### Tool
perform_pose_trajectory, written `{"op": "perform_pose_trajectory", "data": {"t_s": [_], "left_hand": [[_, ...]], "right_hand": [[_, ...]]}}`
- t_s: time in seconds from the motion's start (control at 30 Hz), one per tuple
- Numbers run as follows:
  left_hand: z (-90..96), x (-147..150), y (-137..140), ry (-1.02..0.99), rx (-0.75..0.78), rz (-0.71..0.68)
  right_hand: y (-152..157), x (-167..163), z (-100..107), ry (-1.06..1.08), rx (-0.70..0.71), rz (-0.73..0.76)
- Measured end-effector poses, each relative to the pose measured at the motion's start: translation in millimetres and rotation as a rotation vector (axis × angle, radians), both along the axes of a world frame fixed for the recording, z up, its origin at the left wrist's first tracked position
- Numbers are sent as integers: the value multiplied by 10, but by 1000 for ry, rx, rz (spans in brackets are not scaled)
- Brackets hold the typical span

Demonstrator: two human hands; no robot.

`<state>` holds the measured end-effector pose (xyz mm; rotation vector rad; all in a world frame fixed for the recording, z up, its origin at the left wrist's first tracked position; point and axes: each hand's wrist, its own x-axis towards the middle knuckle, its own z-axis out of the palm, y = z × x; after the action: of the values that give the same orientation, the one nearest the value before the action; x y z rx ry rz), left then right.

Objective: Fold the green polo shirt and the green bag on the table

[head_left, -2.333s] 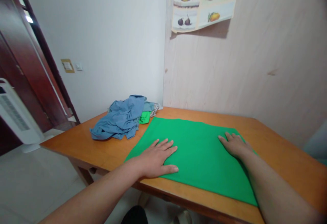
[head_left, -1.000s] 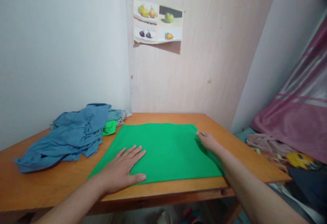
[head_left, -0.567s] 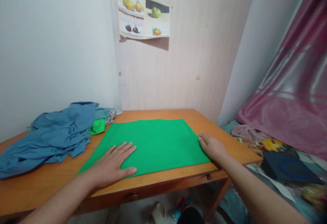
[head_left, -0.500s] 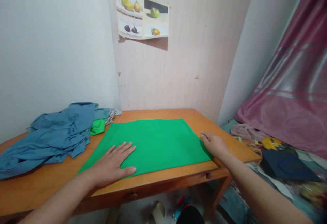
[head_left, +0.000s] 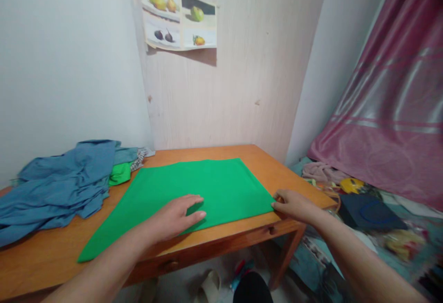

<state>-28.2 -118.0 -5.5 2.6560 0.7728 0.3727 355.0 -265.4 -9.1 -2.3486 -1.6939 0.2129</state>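
Observation:
A green cloth (head_left: 194,181) lies spread flat on the wooden table, its near left corner reaching toward the front edge. My left hand (head_left: 180,213) is over the cloth's near edge, thumb apart from the fingers and nothing in it; whether it touches the fabric I cannot tell. At the near right corner, the curled fingers and thumb of my right hand (head_left: 289,204) pinch the cloth's edge.
Crumpled blue clothes (head_left: 69,178) lie on the left of the wooden table (head_left: 277,169), beside a bright green cloth piece (head_left: 120,174) and a striped one. At right are a dark blue bag (head_left: 370,213), a yellow item (head_left: 351,185) and a pink curtain (head_left: 377,151).
My left hand has lifted from lying flat on the cloth and shifted right. My right hand's fingers have closed at the near right corner. The view has turned slightly right.

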Motion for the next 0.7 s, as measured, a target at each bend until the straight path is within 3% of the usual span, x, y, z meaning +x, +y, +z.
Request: {"op": "perform_pose_trajectory", "data": {"t_s": [0.13, 0.3, 0.47, 0.57, 0.7], "left_hand": [[0, 422, -109, -34, -44, -99], [52, 958, -325, 14, 62, -129], [119, 1464, -555, 60, 250, -24], [159, 1698, -644, 50, 375, 23], [242, 1886, -605, 91, 350, 73]], "right_hand": [[53, -45, -41, 19, 21, -8], [145, -65, -81, 203, 169, -45], [177, -203, 23, 622, 327, -80], [173, -312, 121, 755, 407, -69], [159, -422, 148, 866, 522, -53]]}}
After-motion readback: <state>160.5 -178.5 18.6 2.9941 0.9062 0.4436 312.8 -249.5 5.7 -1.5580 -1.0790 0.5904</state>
